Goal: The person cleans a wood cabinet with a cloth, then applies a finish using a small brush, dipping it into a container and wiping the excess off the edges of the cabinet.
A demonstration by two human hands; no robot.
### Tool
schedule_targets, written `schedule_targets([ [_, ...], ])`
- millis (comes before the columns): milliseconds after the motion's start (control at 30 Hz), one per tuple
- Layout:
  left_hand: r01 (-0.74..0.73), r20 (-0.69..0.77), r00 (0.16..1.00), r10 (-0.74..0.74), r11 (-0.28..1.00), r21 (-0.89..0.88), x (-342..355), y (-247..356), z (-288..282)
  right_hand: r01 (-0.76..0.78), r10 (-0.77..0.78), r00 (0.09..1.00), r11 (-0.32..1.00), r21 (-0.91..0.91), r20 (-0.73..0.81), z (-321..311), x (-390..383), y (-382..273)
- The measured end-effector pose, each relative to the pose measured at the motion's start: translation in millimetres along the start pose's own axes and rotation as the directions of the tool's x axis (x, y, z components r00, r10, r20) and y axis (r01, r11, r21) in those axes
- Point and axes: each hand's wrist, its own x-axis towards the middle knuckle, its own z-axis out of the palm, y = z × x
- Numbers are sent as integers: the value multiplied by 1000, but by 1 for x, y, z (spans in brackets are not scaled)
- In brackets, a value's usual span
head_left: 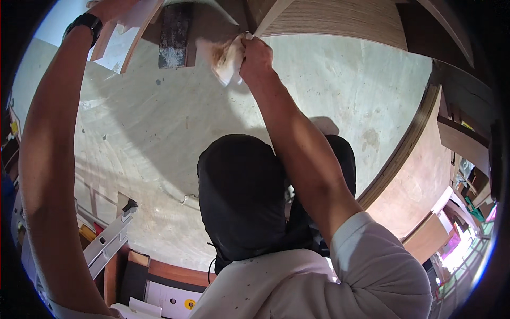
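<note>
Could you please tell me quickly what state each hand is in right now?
Left hand: partly out of view, near a white-faced panel; open or closed cannot be told.
Right hand: closed, holding a blurred, whitish-and-brown rag.

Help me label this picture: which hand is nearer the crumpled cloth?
Right. The right hand grips the crumpled cloth at its right side; the left hand is apart from it, well off to its left at the picture's top edge.

Broad shadows cross the pale, stained floor [143,143]. A large plywood board [411,183] borders the floor's right side; farther right of the floor, bright light [460,255] glares. A reddish-brown wooden strip [175,273] edges the floor's near side.
</note>
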Motion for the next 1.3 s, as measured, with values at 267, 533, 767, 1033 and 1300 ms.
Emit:
schedule_targets([
  [267, 122, -45, 990, -133, 976, -183, -14, 16, -12, 40, -21, 989, 992, 123, -147, -30, -6, -22],
  [533, 140, -29, 989, -147, 975, -170, -19, 11, -14, -7, 44, 991, 961, 277, -128, 2, -15, -22],
  [767, 98, 28, 995, -95, 986, -136, -21, 19, -20, 3, 3, 999, 991, 136, -45, 5, -22, -27],
  [1033, 130, -7, 991, -133, 981, -144, -13, 18, -14, 26, -14, 998, 983, 181, -69, -10, -2, -17],
  [1300, 156, -5, 988, -158, 980, -125, -14, 12, -10, 361, -319, 924, 909, -208, 213, -28, 6, 5],
])
